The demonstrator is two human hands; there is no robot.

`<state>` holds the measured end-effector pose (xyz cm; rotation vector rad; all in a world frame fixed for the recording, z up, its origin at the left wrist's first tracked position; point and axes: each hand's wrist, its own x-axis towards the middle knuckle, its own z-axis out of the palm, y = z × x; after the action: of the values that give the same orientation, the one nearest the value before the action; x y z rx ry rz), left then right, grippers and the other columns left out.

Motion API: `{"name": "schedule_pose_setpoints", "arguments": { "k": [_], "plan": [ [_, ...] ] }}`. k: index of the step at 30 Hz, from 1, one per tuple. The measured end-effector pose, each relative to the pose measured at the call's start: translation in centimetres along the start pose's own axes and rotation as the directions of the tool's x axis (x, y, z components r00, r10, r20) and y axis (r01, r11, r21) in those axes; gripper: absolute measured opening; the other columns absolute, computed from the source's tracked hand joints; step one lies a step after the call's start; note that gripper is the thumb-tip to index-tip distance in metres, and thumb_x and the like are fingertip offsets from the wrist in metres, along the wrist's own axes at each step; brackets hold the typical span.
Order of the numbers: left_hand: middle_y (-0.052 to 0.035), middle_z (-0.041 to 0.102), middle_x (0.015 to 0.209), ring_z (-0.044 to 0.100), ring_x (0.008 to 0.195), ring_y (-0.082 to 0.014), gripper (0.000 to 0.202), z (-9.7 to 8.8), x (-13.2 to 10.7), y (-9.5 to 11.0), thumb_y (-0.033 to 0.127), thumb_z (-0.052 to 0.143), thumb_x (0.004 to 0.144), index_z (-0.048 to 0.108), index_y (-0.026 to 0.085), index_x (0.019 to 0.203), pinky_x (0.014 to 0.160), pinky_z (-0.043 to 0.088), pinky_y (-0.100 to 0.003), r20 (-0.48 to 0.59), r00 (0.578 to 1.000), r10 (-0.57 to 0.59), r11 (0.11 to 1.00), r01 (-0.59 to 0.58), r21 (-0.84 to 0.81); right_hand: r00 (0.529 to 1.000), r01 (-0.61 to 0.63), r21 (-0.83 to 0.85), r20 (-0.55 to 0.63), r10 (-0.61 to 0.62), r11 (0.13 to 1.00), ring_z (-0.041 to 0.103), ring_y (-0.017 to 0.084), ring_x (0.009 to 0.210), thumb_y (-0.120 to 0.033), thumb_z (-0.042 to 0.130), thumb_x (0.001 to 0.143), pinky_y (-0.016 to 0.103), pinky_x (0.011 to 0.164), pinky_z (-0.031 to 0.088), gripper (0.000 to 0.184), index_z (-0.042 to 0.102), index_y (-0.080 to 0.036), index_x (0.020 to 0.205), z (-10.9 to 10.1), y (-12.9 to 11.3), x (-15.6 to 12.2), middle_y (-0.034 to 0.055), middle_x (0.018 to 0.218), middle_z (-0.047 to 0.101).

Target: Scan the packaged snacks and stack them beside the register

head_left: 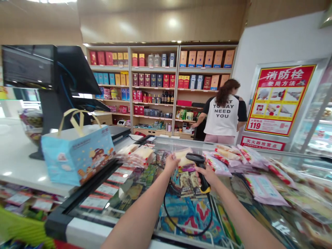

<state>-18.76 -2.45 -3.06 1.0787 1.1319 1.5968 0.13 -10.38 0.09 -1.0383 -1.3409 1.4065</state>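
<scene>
My left hand (171, 163) pinches the near-left edge of a clear-wrapped, pale yellow bread pack (182, 158) above the glass top of the freezer. In my right hand (207, 174) is a black and yellow barcode scanner (196, 159), gripped by its handle, its head beside the pack. The scanner's black cable (167, 211) loops down over the glass. Left of my hands lie similar wrapped bread packs (141, 154). Pink and white packs (243, 159) are heaped to the right, and one pink pack (264, 188) lies nearer to me.
A blue paper bag (75, 152) with cream handles stands at the left, near a dark checkout screen (28, 67). Frozen goods show through the freezer glass (103, 211). Beyond it, a person (221, 110) faces shelves of boxes (155, 81). A red poster (281, 98) hangs at right.
</scene>
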Motion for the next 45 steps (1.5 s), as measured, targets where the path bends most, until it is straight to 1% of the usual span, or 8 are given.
{"name": "schedule_pose_setpoints", "arguments": {
  "k": [5, 10, 18, 24, 32, 34, 40, 45],
  "plan": [
    [0.0019, 0.065, 0.064, 0.066, 0.066, -0.0167, 0.034, -3.1, 0.1, 3.2, 0.018, 0.081, 0.051, 0.061, 0.015, 0.079, 0.066, 0.054, -0.029, -0.07, 0.996, 0.06, 0.996, -0.065, -0.069, 0.998, 0.04, -0.002, 0.05, -0.039, 0.999, 0.047, 0.01, 0.034, -0.043, 0.073, 0.06, 0.023, 0.035, 0.042, 0.033, 0.05, -0.02, 0.068, 4.2, -1.8, 2.0, -0.0056, 0.046, 0.053],
    [0.0012, 0.063, 0.068, 0.065, 0.066, -0.016, 0.031, -8.3, 1.0, 6.6, 0.016, 0.076, 0.058, 0.059, 0.015, 0.083, 0.067, 0.054, -0.03, -0.25, 0.957, 0.149, 0.989, -0.15, 0.014, 0.984, 0.078, 0.023, 0.156, -0.081, 0.997, 0.048, 0.01, 0.035, -0.042, 0.073, 0.059, 0.024, 0.036, 0.044, 0.034, 0.053, -0.018, 0.073, 9.6, -3.0, 4.1, -0.0064, 0.048, 0.054],
    [-0.005, 0.062, 0.098, 0.064, 0.084, -0.0165, 0.057, -17.2, 2.5, 9.3, 0.018, 0.074, 0.067, 0.045, 0.017, 0.115, 0.083, 0.053, -0.033, -0.628, 0.721, 0.292, 0.949, -0.137, 0.284, 0.972, 0.012, 0.049, 0.235, -0.023, 0.999, 0.046, 0.009, 0.034, -0.036, 0.074, 0.065, 0.023, 0.037, 0.043, 0.03, 0.049, -0.02, 0.068, 19.3, -3.7, 7.0, -0.0065, 0.045, 0.053],
    [-0.0147, 0.055, 0.129, 0.055, 0.119, -0.0243, 0.068, -20.9, 2.2, 8.8, 0.02, 0.069, 0.072, 0.037, 0.018, 0.132, 0.104, 0.042, -0.038, -0.668, 0.609, 0.428, 0.87, -0.076, 0.488, 0.958, -0.06, 0.008, 0.283, 0.056, 0.998, 0.045, 0.01, 0.032, -0.035, 0.069, 0.074, 0.023, 0.034, 0.04, 0.029, 0.046, -0.02, 0.063, 23.6, -3.2, 8.6, -0.0058, 0.039, 0.048],
    [-0.0228, 0.047, 0.139, 0.041, 0.135, -0.032, 0.068, -21.8, 1.5, 8.5, 0.022, 0.068, 0.073, 0.042, 0.01, 0.135, 0.111, 0.035, -0.045, -0.591, 0.601, 0.538, 0.689, 0.09, 0.719, 0.953, -0.086, 0.021, 0.292, 0.076, 0.996, 0.045, 0.01, 0.032, -0.032, 0.066, 0.077, 0.022, 0.036, 0.04, 0.023, 0.049, -0.019, 0.067, 24.4, -2.2, 9.3, -0.0059, 0.041, 0.049],
    [-0.022, 0.044, 0.144, 0.039, 0.136, -0.0334, 0.061, -21.7, 1.2, 8.7, 0.026, 0.065, 0.078, 0.047, 0.011, 0.134, 0.11, 0.035, -0.047, -0.573, 0.63, 0.525, 0.646, 0.143, 0.75, 0.954, -0.079, 0.051, 0.294, 0.061, 0.996, 0.045, 0.009, 0.033, -0.034, 0.069, 0.074, 0.022, 0.036, 0.041, 0.025, 0.049, -0.019, 0.068, 24.0, -2.2, 9.0, -0.0064, 0.042, 0.05],
    [-0.0204, 0.053, 0.137, 0.047, 0.129, -0.0344, 0.045, -21.1, 1.2, 8.6, 0.036, 0.051, 0.087, 0.058, 0.013, 0.125, 0.106, 0.039, -0.049, -0.481, 0.758, 0.44, 0.581, 0.169, 0.796, 0.969, -0.037, 0.091, 0.246, 0.013, 0.995, 0.047, 0.009, 0.035, -0.038, 0.074, 0.065, 0.023, 0.037, 0.045, 0.031, 0.05, -0.019, 0.065, 21.0, -2.6, 7.5, -0.0056, 0.045, 0.053],
    [-0.0215, 0.04, 0.147, 0.034, 0.138, -0.0388, 0.051, -19.3, 1.4, 8.2, 0.037, 0.056, 0.082, 0.056, 0.016, 0.129, 0.105, 0.033, -0.061, -0.516, 0.724, 0.458, 0.544, 0.23, 0.807, 0.981, -0.016, 0.045, 0.192, 0.007, 0.999, 0.048, 0.009, 0.035, -0.038, 0.07, 0.067, 0.023, 0.038, 0.045, 0.027, 0.051, -0.018, 0.062, 17.4, -2.7, 6.0, -0.0044, 0.043, 0.052]
  ]
}}
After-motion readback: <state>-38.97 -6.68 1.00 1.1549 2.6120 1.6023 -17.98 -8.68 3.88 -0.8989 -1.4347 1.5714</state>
